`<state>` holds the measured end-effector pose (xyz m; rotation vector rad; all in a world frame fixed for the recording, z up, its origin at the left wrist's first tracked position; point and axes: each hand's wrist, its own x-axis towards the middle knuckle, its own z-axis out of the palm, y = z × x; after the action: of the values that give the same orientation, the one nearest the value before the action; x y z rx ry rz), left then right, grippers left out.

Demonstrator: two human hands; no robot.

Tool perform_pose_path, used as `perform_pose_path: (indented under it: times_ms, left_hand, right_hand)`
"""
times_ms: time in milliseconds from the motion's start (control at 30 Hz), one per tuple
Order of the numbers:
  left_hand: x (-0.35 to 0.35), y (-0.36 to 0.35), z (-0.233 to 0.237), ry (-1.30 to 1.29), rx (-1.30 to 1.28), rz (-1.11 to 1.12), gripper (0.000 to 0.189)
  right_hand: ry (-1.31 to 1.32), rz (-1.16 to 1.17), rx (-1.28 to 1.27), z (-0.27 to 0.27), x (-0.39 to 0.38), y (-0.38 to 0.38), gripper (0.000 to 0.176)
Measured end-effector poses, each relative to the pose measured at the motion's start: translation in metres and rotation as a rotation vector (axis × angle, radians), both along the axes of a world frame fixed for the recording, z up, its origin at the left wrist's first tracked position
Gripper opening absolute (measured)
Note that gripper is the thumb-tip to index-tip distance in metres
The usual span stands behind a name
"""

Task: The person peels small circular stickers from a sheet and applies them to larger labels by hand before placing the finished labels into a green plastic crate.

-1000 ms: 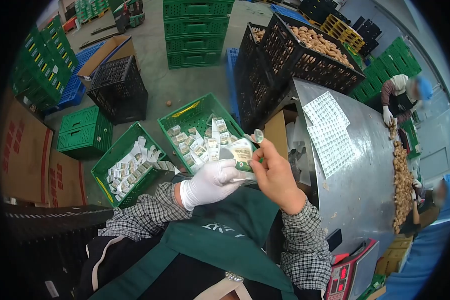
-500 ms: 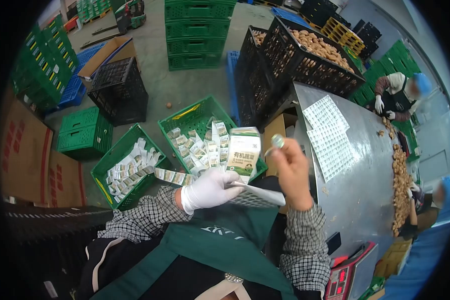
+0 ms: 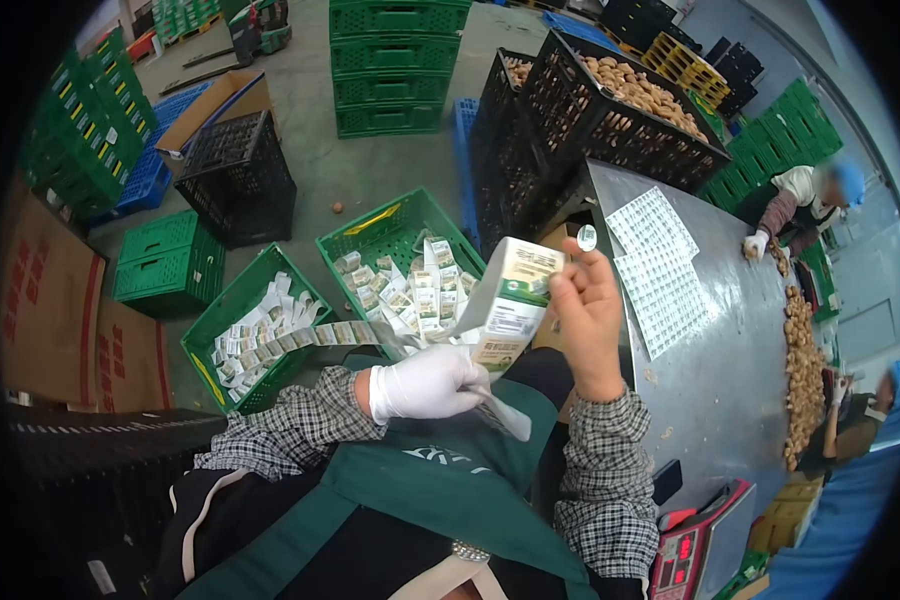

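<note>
My left hand [image 3: 425,385], in a white glove, is closed on a folded pale sheet [image 3: 510,418] in front of the green apron. Above it rises a strip of large printed labels [image 3: 530,262], cream, white and green. My bare right hand [image 3: 590,325] pinches the right edge of this strip between thumb and fingers. A small round sticker [image 3: 587,238] clings to its raised fingertip. From the left, a chain of printed labels [image 3: 340,334] runs towards my gloved hand. Many labels lie in the green crate [image 3: 410,205] ahead, and more in the green crate [image 3: 202,335] to the left.
On the metal table [image 3: 710,390] at right lie sheets of round stickers [image 3: 660,285], a row of brown produce [image 3: 800,380] and a red scale [image 3: 705,540]. Black crates [image 3: 620,125] of produce stand beyond. Two co-workers [image 3: 805,200] work across the table. Green crates [image 3: 390,85] are stacked ahead.
The large label strip has lifted and turned to show another printed side, with my right hand now at its edge. The round sticker moved up and right. The folded sheet in my left hand tipped downward.
</note>
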<state>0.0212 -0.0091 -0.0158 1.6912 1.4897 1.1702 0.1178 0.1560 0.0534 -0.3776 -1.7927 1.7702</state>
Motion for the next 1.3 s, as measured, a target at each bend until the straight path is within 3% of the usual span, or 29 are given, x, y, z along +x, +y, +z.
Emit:
perform_pose_path:
  times_ms: [67, 133, 200, 267, 367, 467, 500, 533, 600, 633, 733, 767, 867, 967, 1067, 1100, 1200, 1233, 1300]
  left_hand:
    - [-0.002, -0.002, 0.007, 0.006, 0.017, 0.142, 0.006]
    - [-0.003, -0.004, 0.015, -0.039, 0.010, 0.219, 0.005]
    - [-0.004, -0.005, 0.020, -0.127, -0.029, 0.218, 0.003]
    - [-0.005, -0.003, 0.015, -0.068, 0.106, 0.228, 0.002]
    - [-0.004, -0.002, 0.016, -0.008, 0.171, 0.203, 0.000]
    - [-0.010, -0.002, 0.010, -0.029, 0.138, 0.084, 0.006]
    - [-0.012, -0.001, 0.006, 0.014, 0.142, 0.042, 0.006]
    - [-0.011, -0.002, 0.004, 0.054, 0.144, 0.001, 0.006]
    - [-0.007, -0.006, 0.009, -0.025, 0.017, 0.113, 0.006]
    - [-0.007, -0.006, 0.008, 0.012, 0.016, 0.183, 0.005]
    - [-0.008, -0.006, 0.009, -0.101, -0.071, 0.254, 0.004]
    - [-0.007, -0.005, 0.010, -0.093, -0.064, 0.257, 0.004]
    - [-0.003, -0.001, 0.004, 0.008, 0.093, 0.265, 0.006]
    - [-0.002, -0.004, 0.012, 0.156, 0.212, 0.304, 0.006]
    - [-0.007, -0.006, 0.008, 0.005, 0.189, 0.288, 0.006]
    - [-0.008, -0.008, 0.012, 0.015, 0.118, 0.263, 0.007]
    - [-0.004, 0.001, 0.009, -0.057, 0.230, 0.105, 0.005]
    - [-0.005, -0.001, -0.001, 0.040, 0.122, 0.129, 0.004]
    - [-0.004, -0.004, 0.001, -0.010, 0.005, 0.211, 0.004]
  right_hand:
    - [-0.179, -0.034, 0.050, -0.004, 0.005, 0.011, 0.018]
    - [-0.275, 0.144, 0.260, -0.008, 0.015, 0.009, 0.013]
    - [-0.338, 0.285, 0.487, -0.008, 0.022, -0.005, 0.019]
    - [-0.481, 0.306, 0.782, -0.009, 0.020, -0.014, 0.021]
    - [-0.849, 0.205, 0.823, 0.005, 0.014, -0.020, 0.019]
    - [-0.341, 0.188, 0.595, -0.015, 0.015, -0.007, 0.021]
    - [-0.259, 0.128, 0.263, -0.005, 0.012, -0.008, 0.020]
    - [-0.224, 0.090, 0.167, 0.003, 0.011, 0.000, 0.015]
    - [-0.100, 0.044, 0.178, -0.004, 0.001, 0.014, 0.026]
    - [-0.205, 0.089, 0.182, -0.006, 0.001, 0.020, 0.044]
    - [-0.326, 0.302, 0.166, -0.002, 0.012, 0.003, 0.058]
    - [-0.362, 0.382, 0.223, -0.002, 0.011, -0.003, 0.066]
    - [-0.309, 0.348, 0.638, -0.015, 0.002, -0.017, 0.059]
    - [-0.333, 0.092, 0.928, -0.007, -0.001, -0.020, 0.042]
    - [-0.438, 0.316, 0.284, -0.020, 0.007, 0.006, 0.028]
    - [-0.515, 0.374, 0.254, -0.012, 0.009, 0.000, 0.021]
    - [-0.262, 0.147, 0.105, -0.012, 0.006, 0.002, 0.016]
    - [-0.173, 0.084, -0.043, -0.007, 0.003, 0.006, 0.014]
    - [-0.154, 0.046, 0.039, -0.005, 0.003, 0.013, 0.038]
